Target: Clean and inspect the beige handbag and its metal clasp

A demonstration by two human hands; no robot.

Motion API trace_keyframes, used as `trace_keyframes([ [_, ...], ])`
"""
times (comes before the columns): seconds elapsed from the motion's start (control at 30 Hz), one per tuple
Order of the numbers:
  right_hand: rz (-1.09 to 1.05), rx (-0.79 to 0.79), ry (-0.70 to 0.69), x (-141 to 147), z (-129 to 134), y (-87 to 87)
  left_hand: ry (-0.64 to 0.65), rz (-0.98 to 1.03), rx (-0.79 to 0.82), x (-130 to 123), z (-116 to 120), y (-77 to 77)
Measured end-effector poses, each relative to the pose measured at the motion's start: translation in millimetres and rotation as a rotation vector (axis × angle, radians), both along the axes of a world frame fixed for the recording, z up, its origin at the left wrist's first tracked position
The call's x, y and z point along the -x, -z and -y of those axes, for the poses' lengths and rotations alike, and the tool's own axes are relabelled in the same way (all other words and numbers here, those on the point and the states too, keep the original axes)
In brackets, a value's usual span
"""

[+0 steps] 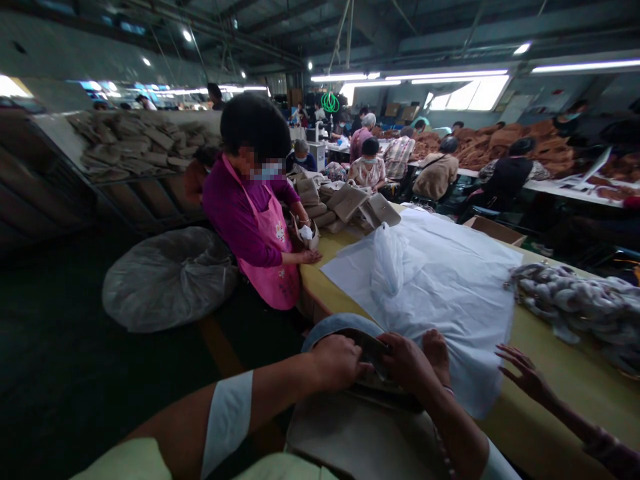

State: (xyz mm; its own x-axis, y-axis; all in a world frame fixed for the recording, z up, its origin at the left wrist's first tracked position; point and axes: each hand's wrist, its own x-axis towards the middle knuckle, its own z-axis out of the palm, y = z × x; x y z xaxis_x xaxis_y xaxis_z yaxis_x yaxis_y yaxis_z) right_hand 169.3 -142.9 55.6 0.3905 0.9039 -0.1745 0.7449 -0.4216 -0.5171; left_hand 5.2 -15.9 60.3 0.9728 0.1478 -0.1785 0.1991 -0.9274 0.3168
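Close in front of my body is a beige handbag (365, 433), its opening facing up and its curved rim raised toward the table. My left hand (337, 362) is closed on the left part of the opening, fingers curled inside. On the opposite side of the opening, my right hand (407, 363) grips the edge with its fingers bent inward. The inside of the bag is dark, and my fingertips are partly hidden. Just beyond the bag, a white plastic sheet (450, 280) covers part of the yellow table (550, 333).
A co-worker's hand (525, 377) reaches in from the right; another hand (437, 353) rests beside my right wrist. Across the table corner stands a person in a pink apron (273, 247), near piled beige bags (345, 203). Wrapped grey bundles (580, 300) lie right; a large plastic sack (167, 280) sits left.
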Motion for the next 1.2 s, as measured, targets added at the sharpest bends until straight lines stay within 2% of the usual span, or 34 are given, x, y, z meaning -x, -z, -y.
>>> trace_keyframes([
  [0.07, -0.033, -0.005, 0.011, 0.1, -1.1, -4.0, 0.027, -0.007, -0.014, -1.7, -0.3, -7.6],
  [0.17, -0.091, -0.049, -0.004, 0.4, 0.4, -4.9, 0.023, 0.176, 0.029, 3.6, 4.4, -25.7],
  [0.23, -0.093, -0.074, -0.023, 0.5, 1.9, -2.1, 0.064, 0.262, 0.095, 6.5, 10.9, -31.7],
  [0.33, -0.083, -0.056, -0.026, -0.8, 3.1, 5.6, 0.121, 0.111, 0.152, 5.0, 21.7, -25.9],
  [0.43, -0.081, 0.0, -0.024, -4.1, 3.6, 15.3, 0.133, -0.078, 0.108, 3.0, 29.1, -17.2],
  [0.5, -0.109, -0.002, -0.018, -6.1, 3.8, 20.9, 0.151, -0.068, 0.077, 5.1, 30.9, -17.6],
  [0.57, -0.156, -0.037, -0.019, -6.7, 3.9, 23.6, 0.12, 0.031, 0.057, 8.6, 29.3, -21.5],
  [0.63, -0.193, -0.072, -0.019, -5.4, 4.6, 21.2, 0.02, 0.151, 0.042, 11.5, 24.5, -24.6],
  [0.7, -0.156, -0.046, -0.02, -3.2, 7.1, 12.8, -0.072, 0.152, 0.026, 13.1, 18.4, -24.7],
  [0.8, -0.012, 0.06, -0.003, -1.2, 15.2, -6.2, -0.074, 0.047, 0.056, 17.5, 11.6, -21.7],
  [0.9, 0.051, 0.144, 0.019, -2.5, 22.9, -20.1, -0.129, 0.195, 0.102, 27.7, 8.7, -16.3],
  [0.97, 0.057, 0.188, -0.013, -4.0, 24.2, -22.0, -0.163, 0.209, 0.035, 34.2, 7.7, -10.6],
  [1.07, 0.037, 0.211, -0.036, -5.4, 21.8, -17.2, -0.094, 0.012, -0.097, 37.6, 5.6, -4.8],
  [1.13, 0.005, 0.206, -0.026, -5.9, 20.6, -13.8, -0.039, -0.072, -0.124, 36.8, 3.6, -8.2],
  [1.2, -0.014, 0.206, -0.025, -6.7, 21.7, -12.9, -0.046, -0.058, -0.121, 36.0, 3.0, -17.9],
])
